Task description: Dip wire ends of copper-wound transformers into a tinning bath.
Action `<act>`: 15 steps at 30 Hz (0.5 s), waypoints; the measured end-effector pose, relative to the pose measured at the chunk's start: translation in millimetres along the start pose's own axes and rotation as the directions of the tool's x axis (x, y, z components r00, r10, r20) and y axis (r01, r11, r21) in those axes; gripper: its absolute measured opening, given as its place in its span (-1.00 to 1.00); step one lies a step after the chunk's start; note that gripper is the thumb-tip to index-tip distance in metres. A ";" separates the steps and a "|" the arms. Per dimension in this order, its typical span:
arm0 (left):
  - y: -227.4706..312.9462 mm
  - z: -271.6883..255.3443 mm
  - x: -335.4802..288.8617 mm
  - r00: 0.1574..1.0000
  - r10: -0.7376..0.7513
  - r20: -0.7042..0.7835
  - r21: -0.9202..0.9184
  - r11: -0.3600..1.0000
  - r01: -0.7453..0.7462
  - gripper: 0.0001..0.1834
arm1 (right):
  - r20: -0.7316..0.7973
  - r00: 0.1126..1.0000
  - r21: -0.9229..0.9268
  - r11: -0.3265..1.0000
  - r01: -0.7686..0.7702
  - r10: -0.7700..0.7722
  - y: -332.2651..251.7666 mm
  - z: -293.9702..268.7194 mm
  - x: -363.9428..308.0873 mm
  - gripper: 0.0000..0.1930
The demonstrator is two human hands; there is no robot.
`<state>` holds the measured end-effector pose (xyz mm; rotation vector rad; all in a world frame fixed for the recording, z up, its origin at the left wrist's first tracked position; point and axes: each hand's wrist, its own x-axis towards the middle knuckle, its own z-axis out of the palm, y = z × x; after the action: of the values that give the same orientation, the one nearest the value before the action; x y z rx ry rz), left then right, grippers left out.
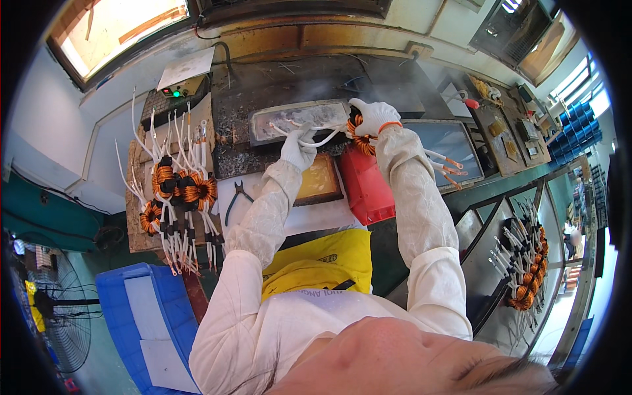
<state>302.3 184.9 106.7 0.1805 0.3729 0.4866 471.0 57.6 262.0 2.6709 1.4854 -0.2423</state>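
Observation:
My right hand (pixel 376 118), in a white glove, is closed round a ring coil wound with copper wire (pixel 359 133). White leads (pixel 324 137) run from the coil to the left, and other leads with copper-coloured ends (pixel 453 168) hang out to the right below my wrist. The gloved fingers of my left hand (pixel 299 150) pinch the left-going leads. Their tips reach over a rectangular metal pot (pixel 255 131) with a shiny grey surface, which looks like a solder pot; whether they touch that surface I cannot tell.
An amber-filled tray (pixel 337 191) and a red bin (pixel 367 191) stand nearer me. Pliers (pixel 237 199) lie left of my left forearm. More coils (pixel 197 189) rest on a board at the left, others (pixel 526 286) on a right-hand rack. A blue crate (pixel 125 296) sits lower left.

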 end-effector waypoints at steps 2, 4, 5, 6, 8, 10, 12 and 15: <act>0.3 -1.8 0.5 1.000 -0.004 0.003 -0.002 1.000 0.004 -0.66 | 0.022 0.999 0.009 1.000 -0.024 0.023 -1.8 -2.7 -1.4 -0.23; 0.5 -5.3 1.5 1.000 -0.008 0.006 -0.003 1.000 0.008 -0.66 | 0.018 1.000 0.007 1.000 -0.015 0.014 -2.1 -4.0 -2.6 -0.23; 0.7 -7.9 1.9 0.999 -0.018 0.027 -0.015 1.000 0.019 -0.64 | 0.018 1.000 0.006 1.000 -0.014 0.014 -1.8 -3.5 -2.9 -0.23; 0.8 -10.4 2.5 0.998 -0.028 0.047 -0.028 0.999 0.029 -0.62 | 0.001 1.000 -0.004 1.000 -0.002 0.002 -1.6 -2.8 -3.4 -0.18; -1.0 -8.9 1.4 0.999 -0.031 0.038 -0.027 0.999 0.032 -0.61 | -0.015 1.000 -0.014 1.000 0.009 -0.009 0.2 -0.5 -2.7 -0.12; -1.5 -9.4 1.1 0.999 -0.031 0.029 -0.027 0.999 0.031 -0.61 | -0.015 1.000 -0.017 1.000 -0.005 0.005 0.8 1.0 -1.7 -0.12; -1.0 -11.9 1.7 0.998 -0.040 0.054 -0.046 0.998 0.042 -0.61 | -0.025 1.000 -0.013 1.000 0.006 -0.007 1.1 2.2 -1.2 -0.13; -1.9 -11.9 1.2 0.999 -0.036 0.033 -0.030 0.999 0.037 -0.63 | -0.023 1.000 -0.017 1.000 0.011 -0.011 1.8 2.1 -1.0 -0.13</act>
<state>299.4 184.7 95.0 0.1512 0.3364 0.4530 471.8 55.5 260.1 2.6615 1.5022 -0.1992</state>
